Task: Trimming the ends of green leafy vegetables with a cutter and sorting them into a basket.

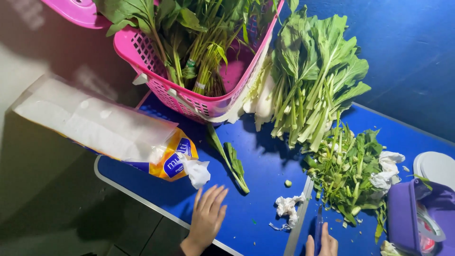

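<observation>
My left hand (207, 219) lies flat and empty on the blue table (260, 161), fingers spread, just below a tissue pack (109, 130) with a white tissue (195, 170) sticking out. A loose green leaf (231, 159) lies right of that hand. My right hand (322, 244) at the bottom edge grips a knife (319, 224) whose blade points up toward a pile of cut greens (348, 173).
A pink basket (185, 97) full of leafy stalks stands at the back. A big bunch of greens (313, 76) leans beside it. Crumpled tissues (288, 208) lie near the knife. A purple container (417, 218) and a white lid (436, 166) sit at right.
</observation>
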